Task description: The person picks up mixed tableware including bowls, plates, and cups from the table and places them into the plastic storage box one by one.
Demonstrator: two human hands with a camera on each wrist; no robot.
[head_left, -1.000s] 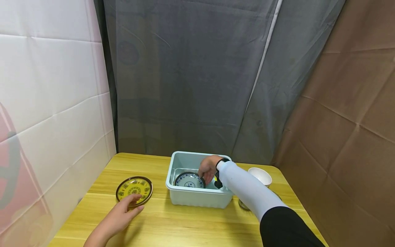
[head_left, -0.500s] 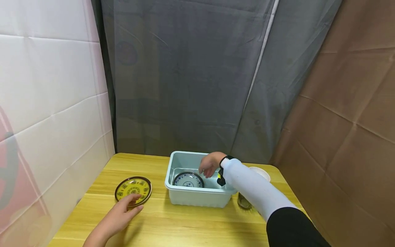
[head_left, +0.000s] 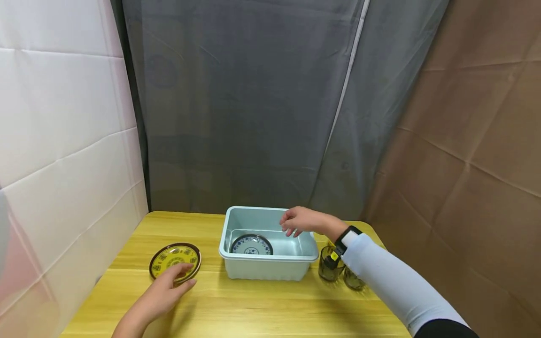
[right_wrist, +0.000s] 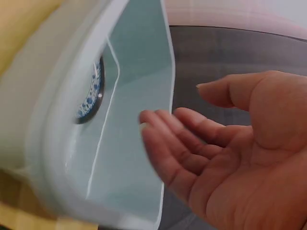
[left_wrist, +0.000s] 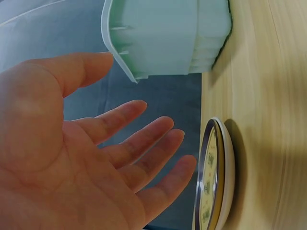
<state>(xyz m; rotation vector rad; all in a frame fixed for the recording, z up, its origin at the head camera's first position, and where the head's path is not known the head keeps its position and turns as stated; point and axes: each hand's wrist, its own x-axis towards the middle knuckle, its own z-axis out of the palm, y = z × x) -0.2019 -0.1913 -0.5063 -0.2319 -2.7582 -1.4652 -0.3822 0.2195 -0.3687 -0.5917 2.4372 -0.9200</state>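
A pale blue-green plastic basin (head_left: 264,268) stands mid-table with a blue-and-white patterned plate (head_left: 252,246) with a dark rim lying in its left part. My right hand (head_left: 305,220) hangs over the basin's right rim, fingers loosely bent and holding nothing; the right wrist view shows its bare palm (right_wrist: 240,177). At the left, a yellow patterned plate (head_left: 174,256) with a dark brown rim lies on the table, and a white edge shows beneath it in the left wrist view. My left hand (head_left: 162,292) hovers at the plate's near edge, fingers spread and apart from it.
Two dark tinted glasses, one nearer the basin (head_left: 328,268) and one beside it (head_left: 352,280), stand right of the basin, partly behind my right forearm. The wooden table (head_left: 253,305) is bounded by a white cloth left, grey behind and brown right.
My right hand has risen out of the basin and moved right, leaving the blue-and-white plate inside. Both glasses have come into view. The left hand stays by the yellow plate.
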